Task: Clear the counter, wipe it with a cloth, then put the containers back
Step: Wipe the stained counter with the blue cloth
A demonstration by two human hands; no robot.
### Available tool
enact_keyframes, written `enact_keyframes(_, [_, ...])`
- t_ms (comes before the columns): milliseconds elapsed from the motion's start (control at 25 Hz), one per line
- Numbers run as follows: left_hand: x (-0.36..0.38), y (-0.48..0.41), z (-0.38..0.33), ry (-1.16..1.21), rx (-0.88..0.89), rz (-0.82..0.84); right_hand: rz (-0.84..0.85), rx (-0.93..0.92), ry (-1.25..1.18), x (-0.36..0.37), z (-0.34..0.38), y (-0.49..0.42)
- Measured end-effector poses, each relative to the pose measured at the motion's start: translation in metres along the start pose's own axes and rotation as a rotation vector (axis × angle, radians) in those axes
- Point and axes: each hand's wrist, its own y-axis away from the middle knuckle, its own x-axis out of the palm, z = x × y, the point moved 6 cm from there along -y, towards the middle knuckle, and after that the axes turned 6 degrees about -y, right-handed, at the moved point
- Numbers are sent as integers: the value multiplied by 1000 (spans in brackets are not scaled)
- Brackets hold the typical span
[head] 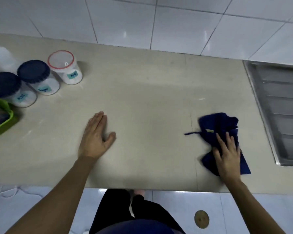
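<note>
A dark blue cloth (215,123) lies crumpled on the beige counter (150,98) at the right, with my right hand (227,156) pressed flat on top of it. My left hand (96,137) rests flat on the bare counter near the middle, fingers together, holding nothing. Labelled clear containers stand grouped at the far left: one with a red-rimmed lid (63,66) and two with dark blue lids (36,76) (8,88). A blurred white container (2,58) stands behind them.
A green tray (2,127) sticks in at the left edge. A steel sink drainboard (281,112) is set into the counter at the right. White wall tiles rise behind. The counter's front edge runs below my hands, with tiled floor and a floor drain (201,219) beneath.
</note>
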Motion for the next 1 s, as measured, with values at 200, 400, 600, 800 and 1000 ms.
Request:
enact_keyframes(200, [0,0,1,5,-7,-9,24,-196,72,55,108,31])
enact_keyframes(400, [-1,3,-7,-46,60,32,166,-556,107,100,208,67])
enact_keyframes(600, [4,9,-53,-12,169,91,171,-580,72,85,180,56])
enact_keyframes(800, [6,3,-112,113,276,97,85,-280,24,46,96,40])
enact_keyframes(1000, [15,-12,-158,135,381,133,-15,1,14,-5,-13,44])
